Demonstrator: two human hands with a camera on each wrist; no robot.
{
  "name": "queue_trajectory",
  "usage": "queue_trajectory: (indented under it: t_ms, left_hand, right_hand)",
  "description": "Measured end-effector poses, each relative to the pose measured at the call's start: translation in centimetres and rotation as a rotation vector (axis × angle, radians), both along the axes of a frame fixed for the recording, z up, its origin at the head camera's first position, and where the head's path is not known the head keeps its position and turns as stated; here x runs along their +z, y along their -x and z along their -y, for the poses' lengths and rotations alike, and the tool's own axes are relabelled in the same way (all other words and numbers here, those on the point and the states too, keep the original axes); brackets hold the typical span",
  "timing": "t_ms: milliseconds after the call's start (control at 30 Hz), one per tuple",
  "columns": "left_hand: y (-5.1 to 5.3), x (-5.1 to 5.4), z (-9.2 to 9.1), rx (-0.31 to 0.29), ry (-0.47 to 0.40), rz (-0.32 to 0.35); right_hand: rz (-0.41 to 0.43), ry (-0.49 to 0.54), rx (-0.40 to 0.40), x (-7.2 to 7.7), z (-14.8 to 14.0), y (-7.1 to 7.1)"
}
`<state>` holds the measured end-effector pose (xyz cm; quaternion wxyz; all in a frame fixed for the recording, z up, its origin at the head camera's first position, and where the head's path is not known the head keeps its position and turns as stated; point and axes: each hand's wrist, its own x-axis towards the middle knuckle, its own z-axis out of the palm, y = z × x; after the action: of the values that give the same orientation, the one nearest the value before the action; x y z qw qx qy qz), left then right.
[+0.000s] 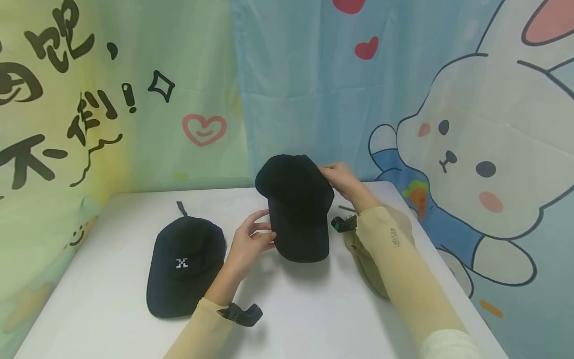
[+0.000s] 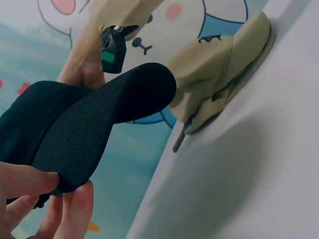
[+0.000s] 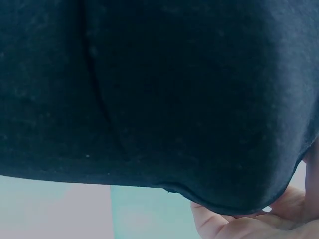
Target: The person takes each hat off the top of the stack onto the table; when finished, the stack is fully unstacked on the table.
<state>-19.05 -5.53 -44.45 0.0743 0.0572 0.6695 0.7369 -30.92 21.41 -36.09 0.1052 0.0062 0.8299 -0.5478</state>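
Note:
A plain black baseball cap (image 1: 296,194) is held up off the table, its brim pointing down toward the front. My left hand (image 1: 252,240) pinches the edge of that brim between thumb and fingers, as the left wrist view confirms. On the far upper right side, my right hand (image 1: 343,182) grips the cap's rim; most of its fingertips are hidden behind the fabric. Dark cloth of the cap (image 3: 164,99) fills most of the right wrist view, with fingers (image 3: 239,226) curled at its lower edge.
Another black cap (image 1: 188,269) with a small white emblem lies at the left of the white table (image 1: 287,319). A khaki cap (image 2: 214,69) rests on the right, partly behind my right sleeve (image 1: 394,249). A printed curtain (image 1: 287,99) hangs behind the table.

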Motion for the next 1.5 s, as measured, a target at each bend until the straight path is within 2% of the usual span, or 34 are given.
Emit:
queue_trajectory:
  t_ms: [267,500,900,1100,1500]
  left_hand:
    - [-0.5,-0.5,2.0,0.051,0.027,0.002]
    - [-1.1,-1.0,3.7,0.078,0.061,-0.002]
    - [-2.3,-2.3,5.6,0.136,0.077,0.040]
    - [-2.8,-2.8,6.4,0.148,0.094,0.060]
    - [-3.2,-4.2,7.0,0.177,0.115,0.082]
  right_hand:
    - [0.006,0.031,0.004,-1.0,2.3,0.3]
    - [0.008,0.018,0.000,-1.9,4.3,0.5]
    - [0.008,0.027,0.066,-4.0,6.5,0.3]
    - [0.002,0.028,0.081,-5.1,7.2,0.3]
    - [0.011,0.042,0.082,-7.7,8.3,0.5]
